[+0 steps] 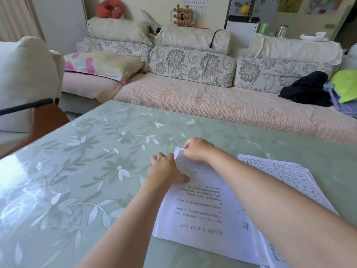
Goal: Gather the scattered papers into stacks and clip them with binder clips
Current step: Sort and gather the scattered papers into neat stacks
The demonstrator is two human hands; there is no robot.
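2 hands are holding the far corner of a paper stack (202, 209) on the green worktop (96, 151).
The left hand (166, 169) is gripping its left edge with curled fingers (162, 156), thumb on top; the right hand (197, 149) is pinching the corner. A 2nd pile (286, 173) is lying just beside it.

This is the living room of a home. A long sofa with a quilted pink seat cover (193, 99) and grey-flowered bolster cushions (191, 64) carries a pink and yellow flowered pillow (100, 63) and a crumpled black garment (307, 89). A red plush monkey neck pillow (112, 7) sits on the ledge behind, and in front stands a glossy pale green leaf-patterned table (92, 155).
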